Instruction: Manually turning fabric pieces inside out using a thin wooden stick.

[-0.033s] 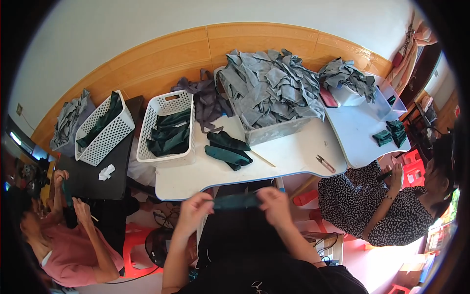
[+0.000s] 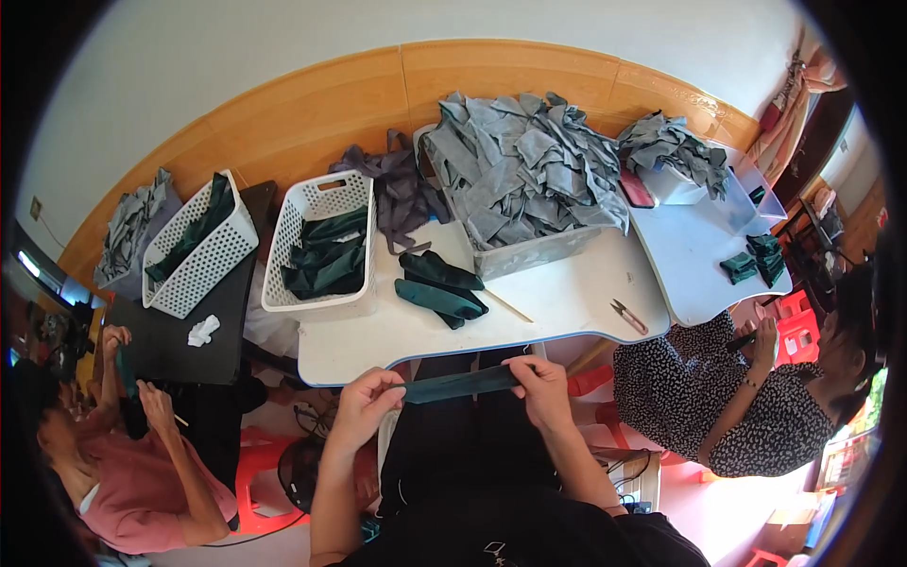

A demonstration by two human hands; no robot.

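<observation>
A dark green velvet-like fabric strip [image 2: 459, 385] stretches between my hands, just off the near edge of the white table. Its left end is pinched by my left hand [image 2: 365, 406], thumb against fingers. At the other end my right hand [image 2: 542, 389] closes its thumb and fingers on the cloth. Beyond them on the table lie several similar green fabric pieces [image 2: 439, 297], some overlapping. A thin light-coloured stick [image 2: 508, 305] rests beside those pieces.
On the white table [image 2: 557, 307] stand a white basket [image 2: 321, 304] of green pieces and a bin [image 2: 539, 257] heaped with grey cloth. Thread snips [image 2: 628, 317] lie at right. One person [image 2: 161, 472] sits left, another [image 2: 746, 406] right, both handling fabric. A dark table [image 2: 179, 354] holds another basket.
My hands have moved slightly apart, and more of the green strip shows between them. It now looks sharper and straighter.
</observation>
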